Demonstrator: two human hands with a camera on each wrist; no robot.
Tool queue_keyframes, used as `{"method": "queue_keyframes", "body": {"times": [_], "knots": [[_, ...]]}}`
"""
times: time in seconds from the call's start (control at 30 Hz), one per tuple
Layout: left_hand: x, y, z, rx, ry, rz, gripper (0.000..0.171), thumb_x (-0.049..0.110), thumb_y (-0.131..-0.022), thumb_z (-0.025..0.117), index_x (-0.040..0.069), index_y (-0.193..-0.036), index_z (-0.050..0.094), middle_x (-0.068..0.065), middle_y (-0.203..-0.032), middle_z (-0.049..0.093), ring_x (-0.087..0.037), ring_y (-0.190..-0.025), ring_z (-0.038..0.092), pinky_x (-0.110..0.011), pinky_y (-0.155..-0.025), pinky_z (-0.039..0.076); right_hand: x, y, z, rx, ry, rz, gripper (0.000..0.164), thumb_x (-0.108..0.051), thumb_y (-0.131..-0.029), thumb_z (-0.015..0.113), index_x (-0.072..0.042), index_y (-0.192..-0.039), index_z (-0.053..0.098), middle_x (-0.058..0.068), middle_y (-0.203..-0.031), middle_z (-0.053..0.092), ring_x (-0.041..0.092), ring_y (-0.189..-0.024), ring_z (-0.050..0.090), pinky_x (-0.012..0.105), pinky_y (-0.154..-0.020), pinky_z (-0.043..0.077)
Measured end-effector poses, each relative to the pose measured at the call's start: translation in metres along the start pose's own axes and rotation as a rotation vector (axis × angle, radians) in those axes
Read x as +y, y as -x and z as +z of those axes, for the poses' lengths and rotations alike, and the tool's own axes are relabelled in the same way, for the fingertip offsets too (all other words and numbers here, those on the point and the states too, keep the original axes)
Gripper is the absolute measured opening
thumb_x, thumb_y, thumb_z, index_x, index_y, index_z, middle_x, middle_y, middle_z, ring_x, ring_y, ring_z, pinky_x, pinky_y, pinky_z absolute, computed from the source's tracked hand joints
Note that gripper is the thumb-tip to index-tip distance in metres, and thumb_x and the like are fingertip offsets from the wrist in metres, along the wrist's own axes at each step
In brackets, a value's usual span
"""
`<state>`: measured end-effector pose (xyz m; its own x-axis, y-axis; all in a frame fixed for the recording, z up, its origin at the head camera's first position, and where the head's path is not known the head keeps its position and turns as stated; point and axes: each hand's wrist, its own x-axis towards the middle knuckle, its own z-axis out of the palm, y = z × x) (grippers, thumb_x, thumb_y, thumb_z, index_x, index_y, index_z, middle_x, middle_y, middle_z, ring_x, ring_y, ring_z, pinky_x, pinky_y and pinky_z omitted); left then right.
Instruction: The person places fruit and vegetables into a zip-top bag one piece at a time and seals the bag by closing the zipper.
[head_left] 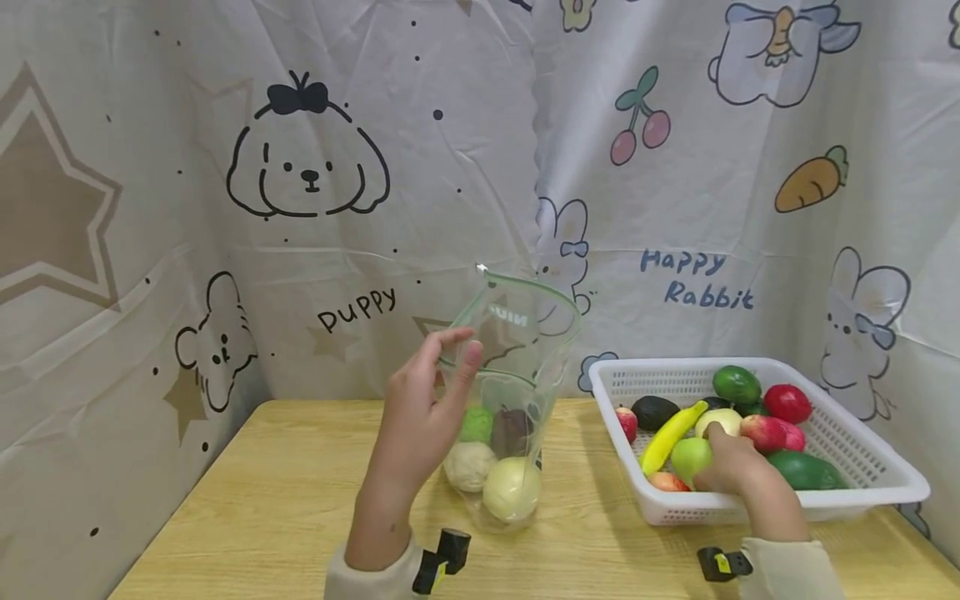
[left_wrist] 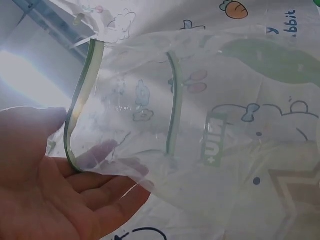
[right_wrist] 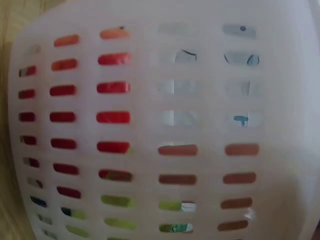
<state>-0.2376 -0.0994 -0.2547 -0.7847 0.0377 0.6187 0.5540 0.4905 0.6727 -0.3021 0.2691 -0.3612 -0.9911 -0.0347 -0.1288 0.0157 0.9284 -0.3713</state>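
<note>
My left hand (head_left: pixel 423 408) holds the side of a clear zip bag (left_wrist: pixel 200 115) near its green-edged mouth, thumb at the rim and fingers showing through the film. The bag stands upright on the table, its mouth spread. Inside lie a green round item (head_left: pixel 476 425), a dark purple one (head_left: pixel 513 431), a whitish one (head_left: pixel 470 466) and a pale yellow ball-shaped one (head_left: pixel 512 490). My right hand (head_left: pixel 738 467) reaches into a white basket and grips a green apple (head_left: pixel 690 460); some of its fingertips are hidden. Only the slotted basket wall (right_wrist: pixel 142 132) fills the right wrist view.
The white basket (head_left: pixel 862 500) stands at the right of the wooden table (head_left: pixel 277 492). It also holds a yellow banana (head_left: pixel 671 437), a dark avocado-like item (head_left: pixel 654 412), a red round fruit (head_left: pixel 787 403) and a long green item (head_left: pixel 806 471). A printed curtain (head_left: pixel 450 167) hangs behind.
</note>
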Motion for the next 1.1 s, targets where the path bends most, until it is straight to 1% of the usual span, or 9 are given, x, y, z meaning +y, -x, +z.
{"method": "queue_keyframes", "body": {"times": [0.07,0.13,0.27,0.5,0.7,0.77,0.93,1.0,1.1], "knots": [[0.001,0.0,0.001,0.001,0.023,-0.007,0.045,0.044,-0.097,0.04,0.014,-0.128,0.052,-0.006,-0.132,0.058,-0.018,-0.096,0.058,-0.043,-0.081,0.056,0.0,-0.002,0.002,-0.003,0.002,-0.004,0.083,-0.021,-0.074,0.07,0.02,-0.13,0.026,0.045,-0.111,0.046,0.051,-0.096,0.048,0.069,-0.088,0.044],[0.002,0.001,0.001,0.004,0.035,-0.033,0.047,0.045,-0.097,0.039,0.014,-0.131,0.05,-0.005,-0.123,0.061,-0.014,-0.076,0.057,-0.034,-0.067,0.056,0.0,-0.005,0.005,0.004,0.001,-0.016,0.081,-0.024,-0.075,0.07,0.018,-0.131,0.028,0.044,-0.111,0.048,0.051,-0.095,0.049,0.068,-0.087,0.045],[0.005,0.002,0.001,0.005,0.048,-0.1,0.051,0.044,-0.096,0.043,0.015,-0.138,0.043,-0.003,-0.115,0.06,-0.015,-0.05,0.035,-0.023,-0.042,0.034,-0.002,-0.007,0.006,0.028,0.013,-0.04,0.078,-0.025,-0.076,0.071,0.015,-0.13,0.033,0.042,-0.109,0.05,0.051,-0.096,0.049,0.069,-0.085,0.045],[0.011,0.002,0.005,-0.011,0.065,-0.132,0.05,0.034,-0.096,0.049,0.015,-0.141,0.04,-0.002,-0.141,0.047,-0.02,-0.067,0.042,-0.023,-0.048,0.036,-0.008,-0.001,0.002,0.054,-0.017,-0.057,0.08,-0.026,-0.074,0.074,0.011,-0.132,0.034,0.038,-0.111,0.051,0.048,-0.098,0.046,0.068,-0.083,0.046],[0.012,0.003,0.009,0.004,0.094,-0.096,0.049,0.025,-0.095,0.05,0.014,-0.141,0.039,-0.001,-0.148,0.04,-0.017,-0.085,0.049,-0.029,-0.058,0.045,-0.016,0.012,-0.009,0.207,-0.021,-0.152,0.071,-0.026,-0.073,0.076,0.008,-0.124,0.04,0.029,-0.098,0.054,0.038,-0.084,0.049,0.054,-0.069,0.053],[0.012,0.004,0.01,0.024,0.101,-0.08,0.049,0.022,-0.095,0.05,0.014,-0.142,0.039,-0.001,-0.149,0.039,-0.017,-0.07,0.047,-0.032,-0.069,0.049,-0.02,0.017,-0.014,0.266,-0.03,-0.172,0.068,-0.026,-0.075,0.074,0.006,-0.124,0.041,0.03,-0.098,0.052,0.038,-0.083,0.048,0.05,-0.064,0.053],[0.009,0.003,0.006,0.093,0.107,-0.055,0.05,0.011,-0.093,0.047,0.021,-0.141,0.04,0.004,-0.145,0.043,-0.01,-0.042,0.023,-0.018,-0.044,0.037,-0.035,0.029,-0.028,0.386,-0.074,-0.211,0.066,-0.026,-0.079,0.071,0.001,-0.13,0.038,0.032,-0.107,0.049,0.04,-0.087,0.048,0.053,-0.065,0.053],[0.006,0.002,0.002,0.115,0.123,-0.065,0.051,0.008,-0.092,0.045,0.024,-0.14,0.041,0.006,-0.142,0.045,-0.008,-0.04,0.021,-0.017,-0.034,0.022,-0.041,0.034,-0.033,0.424,-0.089,-0.221,0.067,-0.027,-0.08,0.071,0.0,-0.131,0.037,0.032,-0.109,0.048,0.041,-0.087,0.048,0.056,-0.066,0.054],[0.002,0.001,-0.005,0.151,0.152,-0.096,0.051,0.006,-0.093,0.043,0.026,-0.14,0.041,0.003,-0.118,0.06,-0.007,-0.039,0.023,-0.016,-0.032,0.022,-0.048,0.041,-0.039,0.47,-0.102,-0.229,0.07,-0.03,-0.08,0.071,-0.003,-0.134,0.036,0.031,-0.109,0.047,0.04,-0.087,0.049,0.057,-0.068,0.055]]}}
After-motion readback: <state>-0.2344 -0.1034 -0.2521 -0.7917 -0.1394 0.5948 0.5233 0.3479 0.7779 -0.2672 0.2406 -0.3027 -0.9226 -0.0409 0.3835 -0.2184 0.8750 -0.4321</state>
